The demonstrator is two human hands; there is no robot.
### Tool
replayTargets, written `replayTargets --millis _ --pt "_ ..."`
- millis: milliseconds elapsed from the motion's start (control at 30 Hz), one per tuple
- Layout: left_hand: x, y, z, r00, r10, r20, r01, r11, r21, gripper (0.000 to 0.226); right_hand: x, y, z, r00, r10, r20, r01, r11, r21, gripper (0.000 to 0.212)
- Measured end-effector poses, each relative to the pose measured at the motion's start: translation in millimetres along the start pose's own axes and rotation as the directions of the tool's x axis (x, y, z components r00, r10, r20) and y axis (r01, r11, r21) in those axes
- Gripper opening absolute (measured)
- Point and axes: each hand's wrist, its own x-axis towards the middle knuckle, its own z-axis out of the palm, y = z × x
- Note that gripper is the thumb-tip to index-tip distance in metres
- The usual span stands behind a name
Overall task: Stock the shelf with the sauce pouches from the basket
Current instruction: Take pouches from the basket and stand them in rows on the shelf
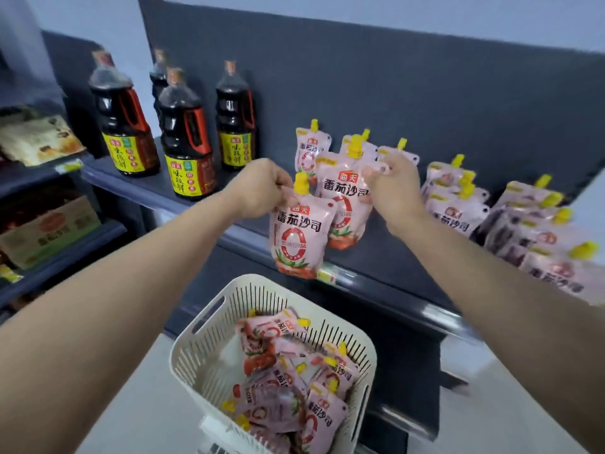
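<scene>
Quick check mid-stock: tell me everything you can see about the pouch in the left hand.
The sauce pouch is a soft pink plastic stand-up pouch with a yellow screw cap on a spout at its top, bold dark Chinese lettering, a large red ring and tomato artwork near the bottom. It looks full and sealed. It hangs upright, slightly tilted, in front of the shelf edge above the basket. The left hand has a pinching grip on its top corner beside the cap; it overlaps the pouch held by the right hand.
</scene>
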Motion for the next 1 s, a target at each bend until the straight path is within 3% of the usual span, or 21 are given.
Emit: replayTargets --millis 133,367,467,567,633,733,833,933,1000 --pt "26 28 9 0.996 0.036 -0.078 -0.042 0.997 -0.072 0.013 43 -7 -35 0.992 -0.011 -0.122 0.005 0.998 -0.055 0.032" --pt "70 46 31 0.996 0.017 -0.088 -0.025 0.995 -0.093 0.011 119 27 -56 0.987 0.033 -0.157 -0.055 0.989 -0.137 0.026" --pt "89 45 39 0.998 -0.004 -0.069 -0.001 0.997 -0.072 0.01 145 45 -53 0.985 0.091 -0.149 -0.114 0.982 -0.153 0.021" --pt "105 44 47 0.999 -0.019 -0.05 0.017 0.998 -0.053 0.009 165 64 -46 0.982 0.142 -0.128 -0.165 0.968 -0.19 0.03" --pt "114 44 52 0.999 -0.029 -0.045 0.026 0.998 -0.049 0.022 176 76 -41 0.977 0.176 -0.118 -0.197 0.961 -0.196 0.032" --pt "125 43 59 0.998 -0.042 -0.044 0.039 0.997 -0.064 0.035 184 86 -34 0.978 0.2 -0.065 -0.209 0.958 -0.194 0.017" --pt "135 39 67 0.998 -0.058 -0.029 0.057 0.997 -0.045 0.026 191 97 -27 0.966 0.254 -0.042 -0.257 0.947 -0.195 0.038" --pt "143 37 74 0.997 -0.073 -0.02 0.072 0.997 -0.035 0.015 194 104 -26 0.954 0.298 -0.04 -0.299 0.933 -0.201 0.043" --pt "147 36 78 0.997 -0.076 -0.014 0.076 0.997 -0.028 0.022 196 108 -26 0.951 0.309 -0.03 -0.305 0.914 -0.267 0.042"
